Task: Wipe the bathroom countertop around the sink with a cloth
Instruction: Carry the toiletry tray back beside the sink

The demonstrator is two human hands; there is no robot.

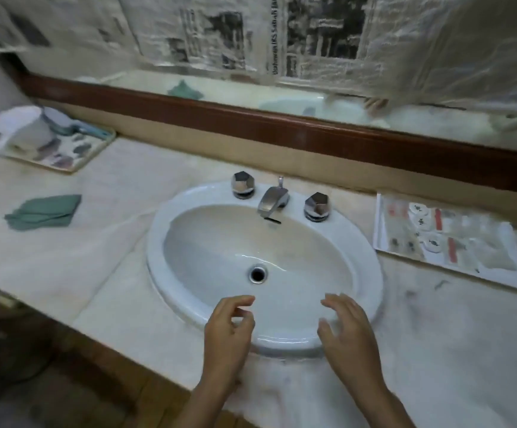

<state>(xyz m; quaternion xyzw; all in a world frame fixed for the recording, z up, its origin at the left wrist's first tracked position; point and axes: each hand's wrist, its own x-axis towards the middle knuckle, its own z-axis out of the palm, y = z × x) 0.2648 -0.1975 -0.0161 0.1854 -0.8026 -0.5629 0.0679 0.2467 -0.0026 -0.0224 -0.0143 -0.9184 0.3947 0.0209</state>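
Observation:
A folded green cloth (43,211) lies on the pale marble countertop (102,273), left of the white oval sink (371,273). A chrome faucet (273,201) with two faceted knobs stands at the sink's back rim. My left hand (229,332) hovers over the sink's front rim with its fingers loosely curled and nothing in it. My right hand (348,332) hovers beside it over the front right of the basin, fingers spread and empty. Both hands are far from the cloth.
A tray (90,159) with a white cup and small items sits at the back left. A white tray (383,239) of packaged toiletries lies right of the sink. A mirror with a brown wooden frame (251,118) runs along the back, papered with newspaper above.

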